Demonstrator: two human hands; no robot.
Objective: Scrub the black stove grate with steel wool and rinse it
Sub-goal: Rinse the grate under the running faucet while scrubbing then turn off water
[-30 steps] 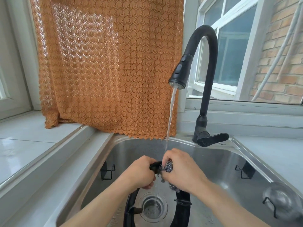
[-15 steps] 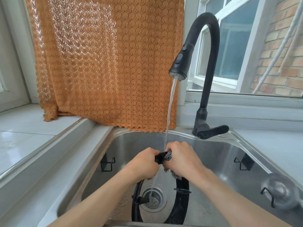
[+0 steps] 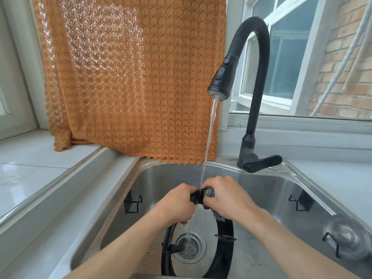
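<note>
At lower centre of the frame, the grate (image 3: 223,256) is being held upright in the sink (image 3: 261,190) by the left hand (image 3: 179,204), clenched on its rim, while steel wool (image 3: 209,192), clutched in the right hand (image 3: 227,198), is being scrubbed under running water (image 3: 209,137). Next, the rim is probably to be turned.

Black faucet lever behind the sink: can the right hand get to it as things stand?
Probably yes: nothing lies between the right hand and the black faucet lever, but the hand grips the steel wool.
</note>
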